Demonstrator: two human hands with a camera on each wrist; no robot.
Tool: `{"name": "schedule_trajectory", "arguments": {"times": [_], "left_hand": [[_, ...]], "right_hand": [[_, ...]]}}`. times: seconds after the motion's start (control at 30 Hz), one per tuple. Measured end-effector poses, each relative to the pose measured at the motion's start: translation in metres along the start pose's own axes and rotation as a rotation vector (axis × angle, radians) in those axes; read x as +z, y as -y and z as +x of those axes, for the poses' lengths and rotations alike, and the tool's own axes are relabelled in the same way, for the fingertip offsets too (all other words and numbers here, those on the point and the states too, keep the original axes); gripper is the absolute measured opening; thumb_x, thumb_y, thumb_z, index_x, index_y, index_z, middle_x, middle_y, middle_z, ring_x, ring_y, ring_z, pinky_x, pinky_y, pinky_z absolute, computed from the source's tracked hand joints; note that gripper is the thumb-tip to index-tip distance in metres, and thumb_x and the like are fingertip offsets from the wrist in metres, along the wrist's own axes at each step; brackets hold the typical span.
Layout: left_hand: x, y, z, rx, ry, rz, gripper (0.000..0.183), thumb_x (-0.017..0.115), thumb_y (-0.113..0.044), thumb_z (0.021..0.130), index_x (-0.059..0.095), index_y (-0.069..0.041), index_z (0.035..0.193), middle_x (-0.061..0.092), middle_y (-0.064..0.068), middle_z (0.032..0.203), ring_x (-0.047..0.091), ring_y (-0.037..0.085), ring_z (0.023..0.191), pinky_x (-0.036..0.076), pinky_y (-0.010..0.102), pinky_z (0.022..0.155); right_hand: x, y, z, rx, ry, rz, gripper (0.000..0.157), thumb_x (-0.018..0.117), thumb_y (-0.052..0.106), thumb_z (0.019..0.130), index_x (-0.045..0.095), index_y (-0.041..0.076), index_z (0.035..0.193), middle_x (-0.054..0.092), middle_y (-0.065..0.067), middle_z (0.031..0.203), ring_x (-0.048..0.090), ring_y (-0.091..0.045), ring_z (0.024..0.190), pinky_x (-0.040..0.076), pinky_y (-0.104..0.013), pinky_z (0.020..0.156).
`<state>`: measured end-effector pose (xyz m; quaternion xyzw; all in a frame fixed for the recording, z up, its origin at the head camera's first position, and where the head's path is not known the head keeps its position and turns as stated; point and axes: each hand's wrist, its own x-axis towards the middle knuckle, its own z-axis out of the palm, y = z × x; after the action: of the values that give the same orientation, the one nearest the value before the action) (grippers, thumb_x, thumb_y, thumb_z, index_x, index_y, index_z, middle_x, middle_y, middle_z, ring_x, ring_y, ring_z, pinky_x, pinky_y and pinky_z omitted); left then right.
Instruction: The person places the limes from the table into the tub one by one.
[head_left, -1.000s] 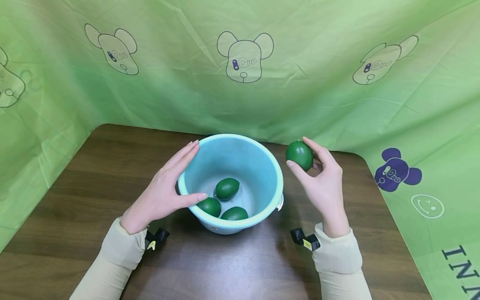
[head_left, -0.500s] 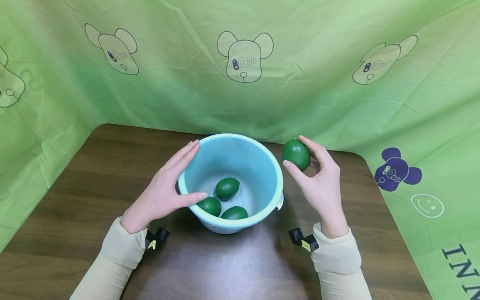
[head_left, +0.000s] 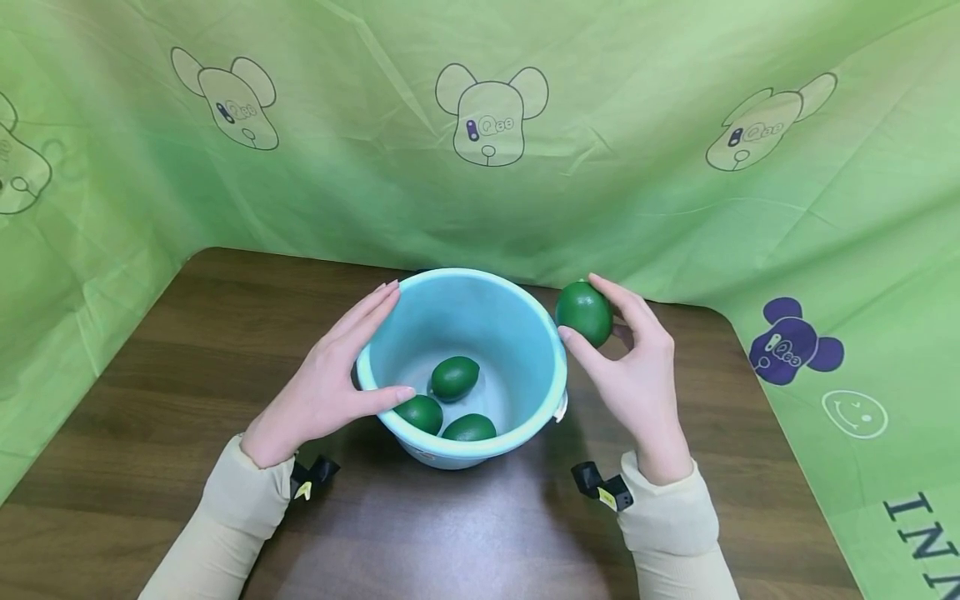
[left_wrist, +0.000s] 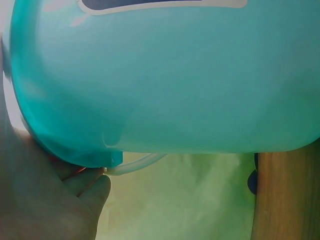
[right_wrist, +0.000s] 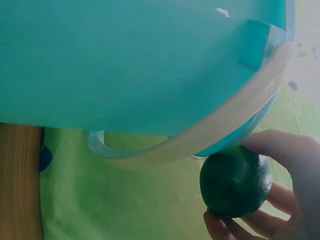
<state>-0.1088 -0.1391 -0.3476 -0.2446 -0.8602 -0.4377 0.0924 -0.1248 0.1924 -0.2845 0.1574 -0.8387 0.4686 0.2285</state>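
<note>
A light-blue bucket point(head_left: 555, 367) stands on the table with three green limes inside, one lime point(head_left: 454, 378) in the middle, another lime point(head_left: 469, 427) at the front and a third lime point(head_left: 420, 413) partly hidden by the rim. My left hand point(head_left: 324, 387) holds the bucket's left rim, thumb over the edge; the left wrist view has its other fingers point(left_wrist: 87, 187) curled under the rim. Between thumb and fingers, my right hand point(head_left: 637, 367) holds a lime point(head_left: 583, 313) just outside the bucket's right rim, its surface glossy in the right wrist view.
The bucket's white handle point(right_wrist: 200, 135) hangs down on its far side. A brown wooden table point(head_left: 225, 333) lies beneath, backed by a green cloth point(head_left: 337, 167) printed with bear heads. Black wrist cameras point(head_left: 602, 486) sit at both cuffs.
My right hand has moved slightly left with its lime, closer to the bucket's rim. The left hand, the bucket and the limes inside it have stayed in place.
</note>
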Motion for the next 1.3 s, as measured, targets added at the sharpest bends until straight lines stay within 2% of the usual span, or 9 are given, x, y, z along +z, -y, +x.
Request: {"name": "schedule_trajectory", "arguments": {"times": [0.53, 1.3], "left_hand": [[0.000, -0.001, 0.000, 0.023, -0.004, -0.006, 0.100, 0.085, -0.039, 0.083, 0.027, -0.020, 0.163, 0.019, -0.010, 0.167, 0.019, 0.016, 0.151, 0.036, 0.055, 0.110], [0.000, -0.001, 0.000, 0.008, -0.002, 0.001, 0.099, 0.084, -0.040, 0.084, 0.027, -0.022, 0.163, 0.019, -0.011, 0.167, 0.019, 0.015, 0.151, 0.033, 0.055, 0.112]], "right_hand": [[0.000, 0.009, 0.000, -0.042, -0.015, 0.009, 0.060, 0.080, -0.009, 0.081, 0.063, 0.002, 0.137, 0.064, -0.013, 0.127, 0.059, -0.011, 0.107, 0.049, -0.020, 0.085], [0.005, 0.019, -0.003, -0.092, 0.015, 0.052, 0.061, 0.079, -0.015, 0.078, 0.062, -0.003, 0.135, 0.063, -0.016, 0.130, 0.060, -0.013, 0.113, 0.049, -0.021, 0.090]]}}
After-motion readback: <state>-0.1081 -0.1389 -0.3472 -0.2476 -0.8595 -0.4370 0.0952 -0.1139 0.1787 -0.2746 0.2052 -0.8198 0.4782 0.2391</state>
